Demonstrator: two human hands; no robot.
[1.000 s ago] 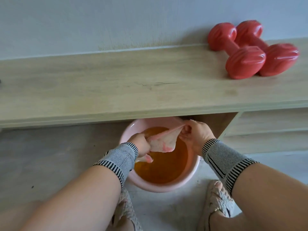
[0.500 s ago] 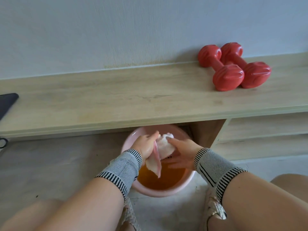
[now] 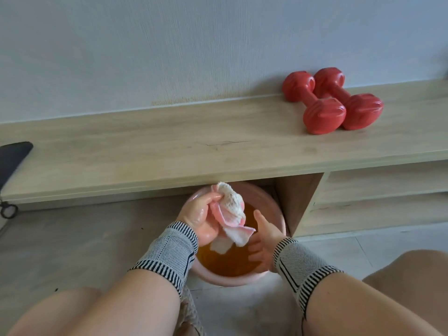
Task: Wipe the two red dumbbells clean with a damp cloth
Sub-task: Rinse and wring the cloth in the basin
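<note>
Since half a second ago, our left hand (image 3: pixel 202 218) has lifted the cloth (image 3: pixel 230 215) higher out of the basin, and our right hand (image 3: pixel 263 241) has let go of it and dropped to about four o'clock of the bundle. We grasp the pink-and-white cloth in curled left fingers, its upper part bunched above the fist and its tail hanging down over the liquid. Our right hand is released, fingers relaxed and spread just beside the cloth's lower edge, above the basin; we cannot tell whether the fingertips touch the liquid.

At six o'clock in our view the pink basin (image 3: pixel 278 209) sits on the floor (image 3: pixel 84 243), partly tucked under the wooden shelf (image 3: pixel 169 151). It holds an orange-brown liquid (image 3: pixel 225 263) that fills the lower part.

At two o'clock, the two red dumbbells (image 3: pixel 332 103) lie side by side and touching on the shelf top, their far ends near the wall (image 3: pixel 169 44), well apart from the cloth. A dark flat object (image 3: pixel 12 158) lies on the shelf at nine o'clock, cut off by the frame. Striped wristbands (image 3: pixel 169 251) cover both our wrists.
</note>
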